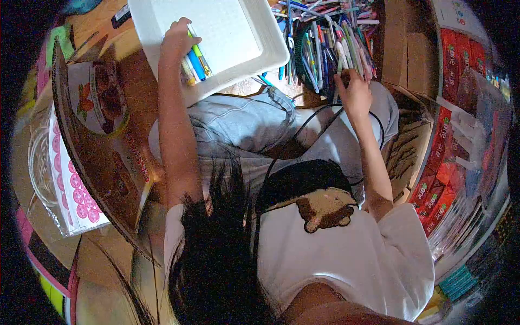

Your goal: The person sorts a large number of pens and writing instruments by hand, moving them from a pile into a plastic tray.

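Observation:
My left hand [180,41] is over the left side of a white tray [277,51], its fingers bent and somewhat apart. Just below its fingertips, a few pens lie side by side in the tray, among them a blue one [196,65] and a yellow-green one [201,58]. My right hand [355,95] is at the near edge of a large heap of pens [325,46]. Its thumb and fingers close on a pale pen [336,97], partly hidden by the hand. Many heaped pens stand in a dark round holder [299,54]; others lie loose around it.
My crossed legs [238,122] are below the tray. A printed cardboard piece [108,135] stands at left, beside a sheet of pink round stickers [81,195]. An open cardboard box [414,146] and red packages [441,157] in clear plastic are at right. A black cord [295,138] crosses my lap.

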The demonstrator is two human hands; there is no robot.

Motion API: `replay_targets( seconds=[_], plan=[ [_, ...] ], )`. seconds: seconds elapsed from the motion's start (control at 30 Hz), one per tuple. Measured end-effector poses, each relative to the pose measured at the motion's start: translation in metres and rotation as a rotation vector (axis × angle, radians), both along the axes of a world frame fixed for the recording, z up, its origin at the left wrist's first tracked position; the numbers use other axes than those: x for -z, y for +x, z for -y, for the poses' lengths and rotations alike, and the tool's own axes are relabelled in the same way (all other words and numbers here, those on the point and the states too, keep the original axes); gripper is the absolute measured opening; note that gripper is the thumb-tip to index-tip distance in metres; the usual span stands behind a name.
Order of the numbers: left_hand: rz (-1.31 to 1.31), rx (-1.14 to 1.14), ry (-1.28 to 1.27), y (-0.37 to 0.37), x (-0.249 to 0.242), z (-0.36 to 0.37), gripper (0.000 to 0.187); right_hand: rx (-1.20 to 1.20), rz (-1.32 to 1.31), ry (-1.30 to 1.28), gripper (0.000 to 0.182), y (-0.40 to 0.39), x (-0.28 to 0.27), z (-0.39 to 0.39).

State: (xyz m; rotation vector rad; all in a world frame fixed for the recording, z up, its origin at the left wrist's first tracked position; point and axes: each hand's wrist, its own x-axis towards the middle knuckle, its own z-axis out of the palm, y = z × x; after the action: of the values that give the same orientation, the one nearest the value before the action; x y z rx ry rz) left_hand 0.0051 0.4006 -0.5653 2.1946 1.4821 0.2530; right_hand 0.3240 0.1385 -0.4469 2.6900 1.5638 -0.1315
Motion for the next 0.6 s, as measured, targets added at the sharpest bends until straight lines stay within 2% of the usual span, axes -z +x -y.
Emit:
replay_targets(
  seconds=[0.1, 0.2, 0.33, 0.4, 0.53, 0.6],
  plan=[
    [0.021, -0.047, -0.081, 0.003, -0.008, 0.002, 0.056, 0.063, -0.058, 0.017, 0.028, -0.008, -0.014, -0.003],
    [0.019, 0.025, -0.001, -0.001, -0.005, -0.001, 0.057, -0.172, -0.235, 0.291, 0.022, -0.016, -0.030, -0.024],
    [0.085, 0.036, 0.024, -0.004, -0.002, 0.000, 0.056, -0.271, -0.510, 0.498, 0.023, -0.058, -0.056, -0.085],
    [0.114, 0.045, 0.028, -0.007, 0.005, -0.004, 0.055, -0.274, -0.747, 0.548, 0.024, -0.079, -0.039, -0.119],
    [0.127, 0.051, 0.035, -0.006, 0.003, -0.003, 0.054, -0.241, -0.985, 0.220, 0.030, -0.128, 0.026, -0.175],
    [0.139, 0.040, 0.029, -0.006, 0.001, -0.004, 0.053, -0.268, -0.873, 0.216, 0.027, -0.146, 0.078, -0.188]
  ],
)
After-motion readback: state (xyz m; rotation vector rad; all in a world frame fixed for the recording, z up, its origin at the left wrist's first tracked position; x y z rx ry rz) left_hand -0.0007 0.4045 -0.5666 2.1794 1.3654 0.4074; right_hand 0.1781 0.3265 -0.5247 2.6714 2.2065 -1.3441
